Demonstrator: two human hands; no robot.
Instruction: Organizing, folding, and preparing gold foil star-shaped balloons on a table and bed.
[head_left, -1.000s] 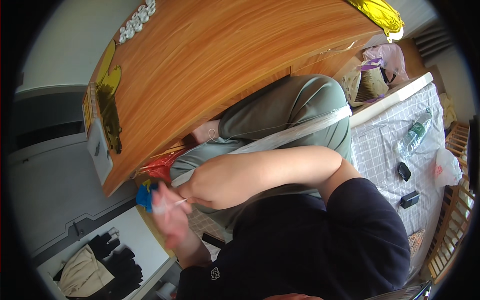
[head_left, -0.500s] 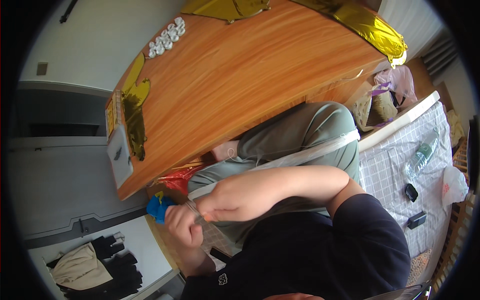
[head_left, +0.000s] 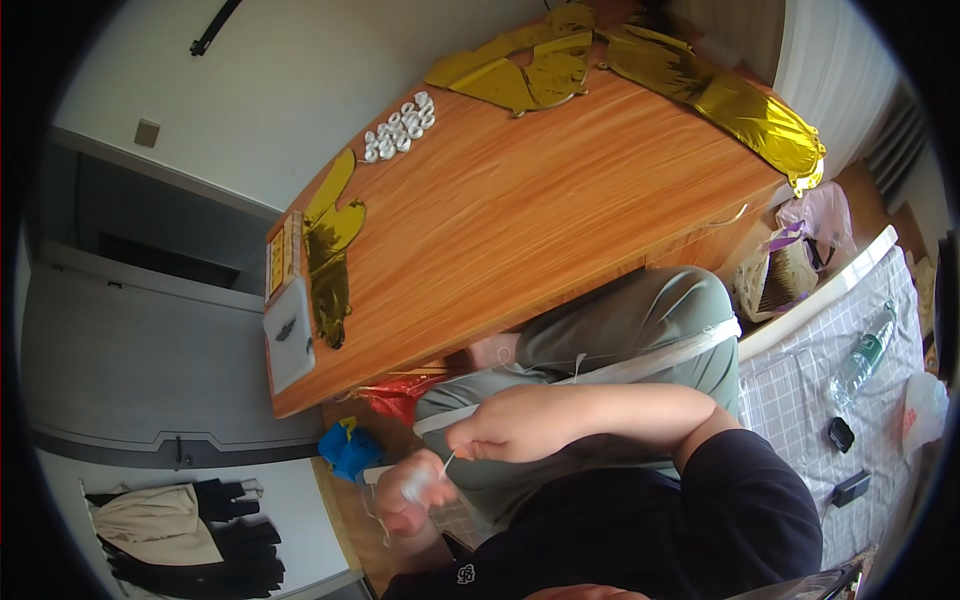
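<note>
My right hand is closed in a pinch on a thin white ribbon, which runs down from its fingertips to my left hand. Motion blurs the left hand, but its fingers are curled around a pale, whitish coil of the ribbon. A loose end hangs by its wrist. Both hands are above my lap, the left one lower and nearer my body. Across my grey-green trousers stretches a long translucent white strip; whether it joins the ribbon in my hands I cannot tell.
Flat gold foil balloons lie along the edges of the wooden table. Several small white rolls sit at its far left. A blue bag and red plastic are below. A bottle lies on checked cloth.
My hands have drawn slightly apart, with the ribbon now showing between them. The left hand has turned and shifted down and right in view. The whole view has tilted, showing more of the table.
</note>
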